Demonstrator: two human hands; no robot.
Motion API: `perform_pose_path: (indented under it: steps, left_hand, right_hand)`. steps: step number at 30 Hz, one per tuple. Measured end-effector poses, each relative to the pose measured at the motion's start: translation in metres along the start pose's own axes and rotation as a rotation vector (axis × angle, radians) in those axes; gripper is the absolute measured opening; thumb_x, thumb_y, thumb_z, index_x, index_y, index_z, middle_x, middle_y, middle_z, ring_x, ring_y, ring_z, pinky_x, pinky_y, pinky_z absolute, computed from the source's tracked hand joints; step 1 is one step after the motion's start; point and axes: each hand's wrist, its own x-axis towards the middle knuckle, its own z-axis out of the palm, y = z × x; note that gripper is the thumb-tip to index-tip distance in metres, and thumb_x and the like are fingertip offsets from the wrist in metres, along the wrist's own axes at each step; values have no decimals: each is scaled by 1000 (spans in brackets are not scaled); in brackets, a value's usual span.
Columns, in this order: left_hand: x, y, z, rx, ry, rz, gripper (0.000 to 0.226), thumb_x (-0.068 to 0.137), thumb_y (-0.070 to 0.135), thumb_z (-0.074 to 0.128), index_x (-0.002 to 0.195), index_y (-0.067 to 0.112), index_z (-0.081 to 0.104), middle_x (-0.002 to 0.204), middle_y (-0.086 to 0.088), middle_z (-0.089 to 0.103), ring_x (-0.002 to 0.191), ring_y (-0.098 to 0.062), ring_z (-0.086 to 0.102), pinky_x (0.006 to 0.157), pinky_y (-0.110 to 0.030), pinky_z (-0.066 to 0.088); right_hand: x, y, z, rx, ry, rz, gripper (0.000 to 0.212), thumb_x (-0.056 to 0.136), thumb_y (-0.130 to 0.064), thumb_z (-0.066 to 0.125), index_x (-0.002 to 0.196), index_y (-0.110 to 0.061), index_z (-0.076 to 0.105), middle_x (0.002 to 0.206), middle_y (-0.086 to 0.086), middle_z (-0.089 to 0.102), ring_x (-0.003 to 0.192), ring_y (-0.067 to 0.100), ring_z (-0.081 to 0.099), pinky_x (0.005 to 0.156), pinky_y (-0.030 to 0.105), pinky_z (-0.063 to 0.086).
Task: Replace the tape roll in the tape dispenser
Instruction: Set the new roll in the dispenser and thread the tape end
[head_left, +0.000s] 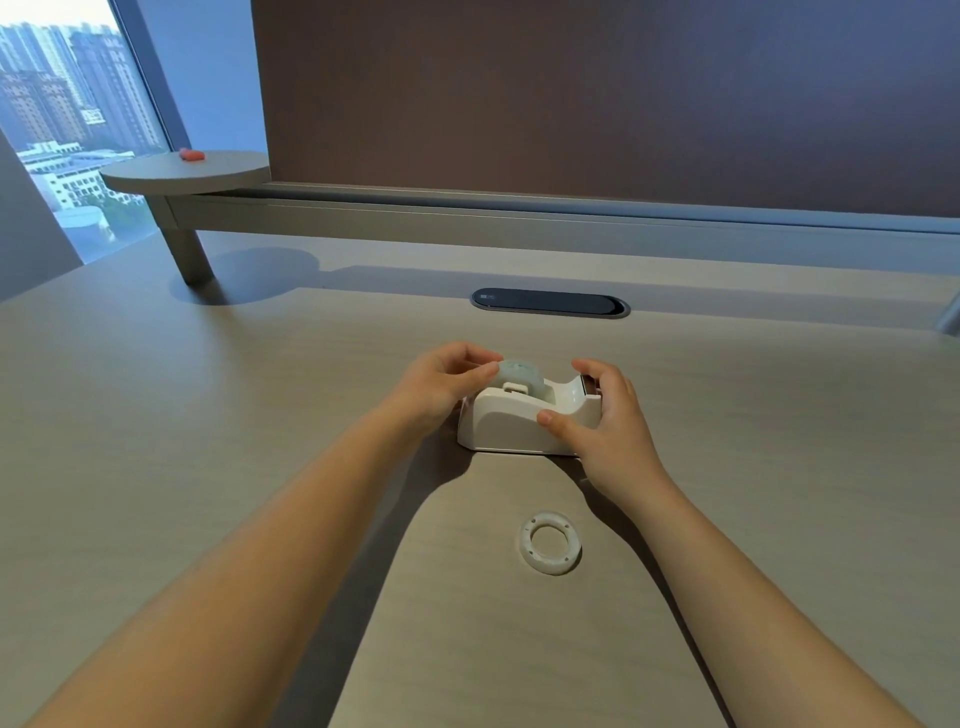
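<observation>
A white tape dispenser (511, 423) stands on the desk in the middle of the view, its cutter end pointing right. A pale translucent tape roll (521, 375) sits in its cradle on a white hub. My left hand (441, 387) pinches the roll's left edge with thumb and fingertips. My right hand (605, 421) grips the dispenser's right end, thumb on the near side and fingers over the cutter. An empty white plastic ring (550, 542), a tape core, lies flat on the desk nearer to me.
The wooden desk (208, 415) has a dark oval cable port (549, 302) behind the dispenser. A raised shelf rail (467, 208) and dark partition run along the back. A round side shelf (184, 169) at left carries a small red object (191, 154).
</observation>
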Motion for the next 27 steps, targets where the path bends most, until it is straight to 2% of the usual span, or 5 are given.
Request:
perform_pose_path:
  steps: [6, 12, 16, 19, 27]
  left_hand:
    - [-1, -5, -8, 37, -73, 24, 26, 87, 18, 46, 112, 13, 53, 105, -4, 56, 99, -22, 54, 81, -30, 49]
    - [-1, -1, -9, 96, -51, 45, 32, 87, 18, 47, 119, 14, 52, 111, 0, 54, 109, -20, 50, 97, -35, 43]
    - [0, 1, -4, 186, -7, 125, 33, 83, 20, 54, 115, 13, 56, 107, 1, 53, 101, -15, 48, 87, -28, 41]
    - [1, 7, 0, 327, 25, 196, 27, 80, 19, 59, 105, 10, 62, 99, 2, 54, 94, -14, 46, 80, -30, 40]
    - [3, 15, -7, 621, 70, 337, 21, 83, 17, 54, 95, 1, 61, 91, -11, 61, 87, -27, 54, 82, -38, 48]
  right_hand:
    - [-1, 1, 0, 5, -4, -7, 57, 75, -18, 67, 125, -20, 39, 133, 7, 41, 119, 23, 39, 104, 47, 38]
    - [-2, 1, -1, 10, -6, -4, 58, 76, -19, 66, 126, -23, 38, 133, 6, 40, 119, 22, 39, 103, 48, 40]
    - [-2, 0, -1, 16, -10, 1, 58, 76, -19, 66, 126, -24, 37, 134, 5, 39, 117, 20, 39, 101, 48, 43]
    - [-3, 0, -2, 2, -4, -8, 57, 76, -19, 66, 126, -23, 38, 132, 6, 40, 118, 22, 39, 102, 47, 42]
    - [1, -4, -3, -52, -43, -7, 55, 79, -17, 63, 128, -22, 37, 133, 8, 39, 119, 24, 37, 102, 48, 41]
